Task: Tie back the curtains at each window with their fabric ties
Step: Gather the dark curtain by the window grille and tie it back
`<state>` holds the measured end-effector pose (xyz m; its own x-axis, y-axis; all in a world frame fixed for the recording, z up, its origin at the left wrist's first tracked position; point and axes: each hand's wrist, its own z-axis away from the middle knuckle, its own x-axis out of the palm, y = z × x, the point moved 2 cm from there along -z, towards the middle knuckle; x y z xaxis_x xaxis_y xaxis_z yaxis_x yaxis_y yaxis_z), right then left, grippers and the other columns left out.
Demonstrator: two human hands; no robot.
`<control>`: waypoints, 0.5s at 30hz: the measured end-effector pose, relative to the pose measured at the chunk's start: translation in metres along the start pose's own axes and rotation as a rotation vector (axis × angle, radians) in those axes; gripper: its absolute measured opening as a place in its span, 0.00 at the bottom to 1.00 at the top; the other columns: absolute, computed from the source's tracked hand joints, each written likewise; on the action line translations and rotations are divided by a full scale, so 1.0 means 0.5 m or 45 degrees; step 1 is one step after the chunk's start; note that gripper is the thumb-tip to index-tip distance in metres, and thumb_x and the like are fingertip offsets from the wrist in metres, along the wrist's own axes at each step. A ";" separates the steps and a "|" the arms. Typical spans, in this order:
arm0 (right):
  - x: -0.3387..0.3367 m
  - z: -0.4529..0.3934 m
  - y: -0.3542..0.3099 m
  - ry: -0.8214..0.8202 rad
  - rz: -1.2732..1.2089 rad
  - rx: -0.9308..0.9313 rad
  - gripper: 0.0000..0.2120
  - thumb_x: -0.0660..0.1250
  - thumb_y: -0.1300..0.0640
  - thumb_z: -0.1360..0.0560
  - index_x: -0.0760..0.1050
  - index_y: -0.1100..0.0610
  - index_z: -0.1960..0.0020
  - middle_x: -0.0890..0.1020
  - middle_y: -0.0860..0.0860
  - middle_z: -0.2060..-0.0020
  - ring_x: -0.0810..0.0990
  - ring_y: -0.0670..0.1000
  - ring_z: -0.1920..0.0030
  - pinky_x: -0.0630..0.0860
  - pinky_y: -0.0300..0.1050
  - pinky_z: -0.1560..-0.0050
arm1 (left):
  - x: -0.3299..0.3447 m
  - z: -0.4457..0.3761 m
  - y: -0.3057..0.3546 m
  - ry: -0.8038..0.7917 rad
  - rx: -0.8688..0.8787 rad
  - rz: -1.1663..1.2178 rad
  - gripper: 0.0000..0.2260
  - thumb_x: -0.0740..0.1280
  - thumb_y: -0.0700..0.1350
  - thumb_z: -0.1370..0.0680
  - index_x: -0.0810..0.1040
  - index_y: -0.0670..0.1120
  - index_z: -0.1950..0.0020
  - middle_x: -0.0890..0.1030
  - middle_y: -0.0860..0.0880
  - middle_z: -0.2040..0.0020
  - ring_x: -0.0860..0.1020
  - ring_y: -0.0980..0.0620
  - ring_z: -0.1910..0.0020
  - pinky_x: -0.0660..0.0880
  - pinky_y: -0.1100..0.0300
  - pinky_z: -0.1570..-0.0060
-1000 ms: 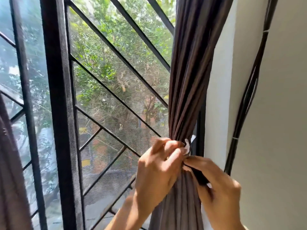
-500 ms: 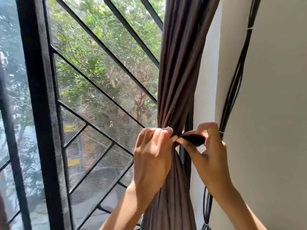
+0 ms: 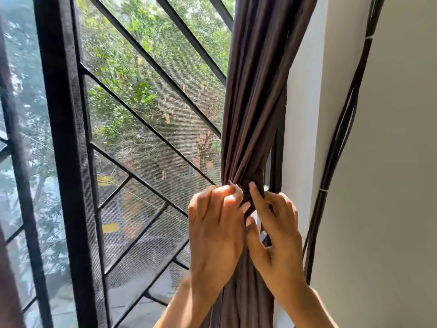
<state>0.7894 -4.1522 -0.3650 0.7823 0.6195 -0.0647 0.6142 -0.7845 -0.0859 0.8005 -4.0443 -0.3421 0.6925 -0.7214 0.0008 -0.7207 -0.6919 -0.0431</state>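
While both hands pinch the dark fabric tie (image 3: 247, 197) around the gathered curtain (image 3: 250, 114), left hand (image 3: 216, 233) and right hand (image 3: 275, 235) are mid-fastening; next, I reckon, snug and secure the ends.

tie (image 3: 248, 197): mostly hidden behind both hands, only a dark strip showed between the fingers
curtain (image 3: 253, 102): top and bottom were cut off by the frame
left hand (image 3: 216, 230): fingertips were blurred
cables (image 3: 340, 129): both ends ran out of view
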 end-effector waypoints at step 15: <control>0.012 -0.024 -0.002 0.094 -0.223 -0.212 0.21 0.69 0.72 0.30 0.76 0.61 0.38 0.79 0.49 0.42 0.78 0.49 0.41 0.76 0.46 0.43 | -0.009 0.005 -0.020 0.067 -0.136 0.185 0.07 0.56 0.43 0.20 0.71 0.43 0.48 0.79 0.46 0.57 0.72 0.50 0.52 0.67 0.59 0.46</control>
<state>0.7948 -4.1482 -0.3533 0.6645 0.7473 0.0101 0.7446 -0.6632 0.0757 0.8047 -4.0340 -0.3441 0.5806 -0.8124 0.0544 -0.8140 -0.5777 0.0599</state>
